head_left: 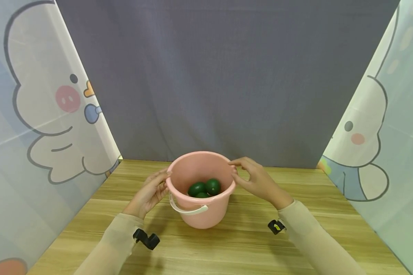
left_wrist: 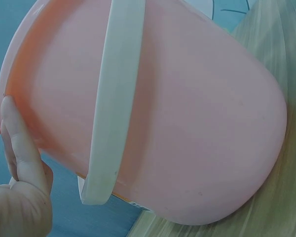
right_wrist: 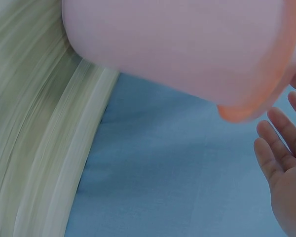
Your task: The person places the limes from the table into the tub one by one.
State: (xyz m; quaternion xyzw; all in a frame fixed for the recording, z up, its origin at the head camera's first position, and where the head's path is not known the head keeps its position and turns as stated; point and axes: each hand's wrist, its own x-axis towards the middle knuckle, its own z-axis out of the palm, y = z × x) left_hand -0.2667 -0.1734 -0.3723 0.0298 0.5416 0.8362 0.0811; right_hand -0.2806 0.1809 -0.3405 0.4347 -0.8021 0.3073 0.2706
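A pink bucket (head_left: 206, 214) stands upright on the wooden table, its white handle (head_left: 189, 211) hanging down at the front. Inside lie smooth dark green fruits (head_left: 213, 186) that look like avocados; the lowest is partly hidden by the bucket's wall. At the bucket's left, my left hand (head_left: 151, 193) pinches the rim, with a finger against its outer side in the left wrist view. My right hand (head_left: 258, 179) is at the opposite side, thumb and forefinger touching the rim. In the right wrist view its other fingers (right_wrist: 281, 128) extend fairly straight, apart from the bucket.
The wooden table (head_left: 261, 244) runs back to a grey cloth (head_left: 213, 76) close behind the bucket. Pale curtains with cartoon figures (head_left: 48, 114) hang on both sides. A small black device (head_left: 146, 238) is strapped to the left wrist, another (head_left: 276, 227) to the right.
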